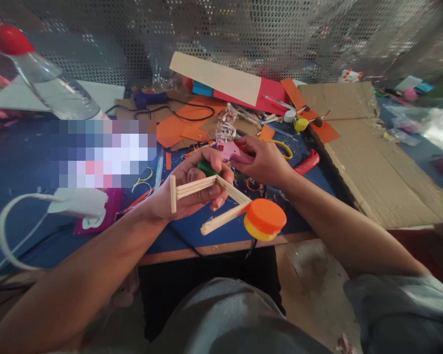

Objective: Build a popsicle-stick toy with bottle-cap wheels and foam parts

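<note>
My left hand (203, 182) holds a small frame of wooden sticks (231, 189), its fingers wrapped round a green piece (208, 168) and the sticks. An orange and yellow disc (266, 216) sits at the frame's right end, above the table's front edge. Just right of the left hand, my right hand (260, 160) is closed on a pink tool (232, 151), which looks like a glue gun or scissors; its exact kind is unclear. Shiny crumpled foil (227, 123) lies just beyond the pink tool.
A red-capped bottle (55, 83) stands at the back left, behind a white plug (79, 201). Orange sheets (188, 120) and a cream board (217, 76) lie at the back. Cardboard (391, 167) covers the right side. A red tool (309, 162) lies near the right forearm.
</note>
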`<control>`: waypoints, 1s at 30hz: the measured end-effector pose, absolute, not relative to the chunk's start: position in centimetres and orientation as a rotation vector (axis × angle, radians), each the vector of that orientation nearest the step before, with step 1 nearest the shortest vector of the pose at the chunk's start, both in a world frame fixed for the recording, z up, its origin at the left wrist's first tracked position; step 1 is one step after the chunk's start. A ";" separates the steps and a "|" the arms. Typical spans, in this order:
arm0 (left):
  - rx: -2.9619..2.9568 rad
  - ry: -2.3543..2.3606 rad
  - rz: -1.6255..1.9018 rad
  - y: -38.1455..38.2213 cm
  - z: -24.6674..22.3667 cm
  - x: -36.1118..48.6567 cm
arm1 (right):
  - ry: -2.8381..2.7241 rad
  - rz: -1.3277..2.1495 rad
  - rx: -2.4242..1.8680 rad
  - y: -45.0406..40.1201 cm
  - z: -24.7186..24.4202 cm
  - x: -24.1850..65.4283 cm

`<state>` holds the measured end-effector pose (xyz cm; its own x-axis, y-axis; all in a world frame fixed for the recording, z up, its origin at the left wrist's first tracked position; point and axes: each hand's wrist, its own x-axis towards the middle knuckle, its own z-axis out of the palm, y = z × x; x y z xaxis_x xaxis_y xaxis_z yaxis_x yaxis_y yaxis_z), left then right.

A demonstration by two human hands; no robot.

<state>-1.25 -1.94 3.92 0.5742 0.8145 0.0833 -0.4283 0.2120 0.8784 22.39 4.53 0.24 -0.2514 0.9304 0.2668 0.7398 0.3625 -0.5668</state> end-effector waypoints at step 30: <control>0.914 0.680 1.345 0.6 2.3 -1.3 | -2.542 0.372 -1.598 3.3 1.5 22.6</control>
<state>-1.31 0.63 2.27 0.1294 0.9872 0.0930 -0.5108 -0.0140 0.8596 22.56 3.32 1.46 -0.4371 0.8988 -0.0322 0.8704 0.4137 -0.2669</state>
